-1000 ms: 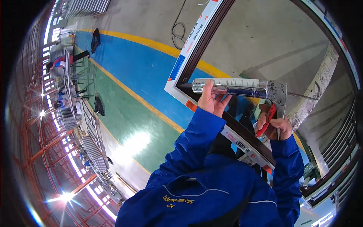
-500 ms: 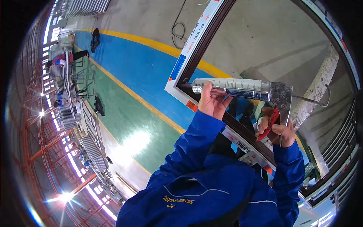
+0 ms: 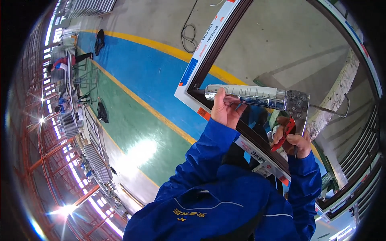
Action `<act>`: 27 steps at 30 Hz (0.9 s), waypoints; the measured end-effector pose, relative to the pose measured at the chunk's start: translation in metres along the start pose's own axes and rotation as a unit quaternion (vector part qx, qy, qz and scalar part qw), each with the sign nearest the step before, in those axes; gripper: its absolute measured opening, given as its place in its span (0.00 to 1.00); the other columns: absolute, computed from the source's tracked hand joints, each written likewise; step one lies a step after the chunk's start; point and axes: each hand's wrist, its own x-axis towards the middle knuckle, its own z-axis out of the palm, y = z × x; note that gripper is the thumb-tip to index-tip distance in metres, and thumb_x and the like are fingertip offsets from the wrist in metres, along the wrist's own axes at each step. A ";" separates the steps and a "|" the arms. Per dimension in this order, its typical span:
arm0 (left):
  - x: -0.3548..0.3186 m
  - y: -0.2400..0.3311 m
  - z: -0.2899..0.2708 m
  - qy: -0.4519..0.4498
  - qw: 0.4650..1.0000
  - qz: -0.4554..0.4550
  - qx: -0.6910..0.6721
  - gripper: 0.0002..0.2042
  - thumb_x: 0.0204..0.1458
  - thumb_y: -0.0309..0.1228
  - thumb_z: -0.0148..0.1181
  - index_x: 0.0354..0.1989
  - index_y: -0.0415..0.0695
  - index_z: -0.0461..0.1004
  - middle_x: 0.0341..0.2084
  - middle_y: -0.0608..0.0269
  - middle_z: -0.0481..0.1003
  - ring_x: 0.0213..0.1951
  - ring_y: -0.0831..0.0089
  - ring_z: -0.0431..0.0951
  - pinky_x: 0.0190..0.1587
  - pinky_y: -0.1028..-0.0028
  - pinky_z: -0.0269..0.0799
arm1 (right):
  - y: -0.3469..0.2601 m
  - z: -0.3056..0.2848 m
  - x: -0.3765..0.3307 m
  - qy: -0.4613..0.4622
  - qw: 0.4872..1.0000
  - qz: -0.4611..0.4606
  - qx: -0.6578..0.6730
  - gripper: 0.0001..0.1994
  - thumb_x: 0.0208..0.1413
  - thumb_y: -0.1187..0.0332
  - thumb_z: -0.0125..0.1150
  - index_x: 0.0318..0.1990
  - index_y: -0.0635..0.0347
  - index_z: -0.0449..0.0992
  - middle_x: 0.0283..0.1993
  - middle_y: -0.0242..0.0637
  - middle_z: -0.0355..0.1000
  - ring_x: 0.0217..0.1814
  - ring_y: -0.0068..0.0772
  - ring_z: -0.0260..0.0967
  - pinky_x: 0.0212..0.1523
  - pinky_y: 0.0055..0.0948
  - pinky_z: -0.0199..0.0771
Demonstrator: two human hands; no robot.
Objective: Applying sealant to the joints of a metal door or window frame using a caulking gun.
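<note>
At the window frame corner, caulking gun in both hands' grip.

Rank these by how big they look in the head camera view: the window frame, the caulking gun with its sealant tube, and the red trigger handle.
1. window frame, largest by far, running across the picture.
2. caulking gun, steadied by the left hand.
3. red trigger handle, smallest, partly hidden by the right hand.
</note>
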 end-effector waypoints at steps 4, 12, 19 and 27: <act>-0.001 0.000 0.004 0.030 1.000 0.004 0.000 0.20 0.55 0.49 0.53 0.32 0.41 0.74 0.30 0.59 0.76 0.36 0.68 0.76 0.42 0.65 0.75 | -0.001 0.003 -0.001 0.007 1.000 0.008 -0.016 0.32 0.36 0.69 0.55 0.54 0.75 0.61 0.29 0.46 0.68 0.32 0.43 0.70 0.36 0.44 0.76; -0.004 0.003 0.011 0.036 0.999 -0.001 0.001 0.19 0.56 0.48 0.52 0.26 0.43 0.73 0.26 0.61 0.76 0.35 0.70 0.75 0.41 0.65 0.75 | -0.004 0.015 -0.006 0.030 0.999 -0.001 -0.029 0.32 0.36 0.69 0.56 0.53 0.75 0.62 0.28 0.45 0.68 0.31 0.42 0.70 0.34 0.40 0.77; -0.011 0.006 0.013 -0.004 1.000 0.000 -0.010 0.20 0.55 0.50 0.51 0.38 0.42 0.72 0.34 0.59 0.76 0.38 0.69 0.75 0.43 0.65 0.75 | -0.006 0.026 -0.018 0.009 0.996 -0.030 -0.077 0.29 0.39 0.70 0.54 0.53 0.74 0.63 0.29 0.44 0.69 0.32 0.38 0.70 0.37 0.36 0.74; -0.022 0.015 0.008 -0.085 0.995 0.009 -0.048 0.27 0.55 0.52 0.49 0.52 0.40 0.64 0.48 0.55 0.71 0.49 0.63 0.73 0.51 0.63 0.71 | -0.010 0.057 -0.036 0.005 0.977 -0.066 -0.204 0.28 0.41 0.69 0.57 0.54 0.70 0.65 0.30 0.43 0.69 0.31 0.33 0.69 0.36 0.31 0.71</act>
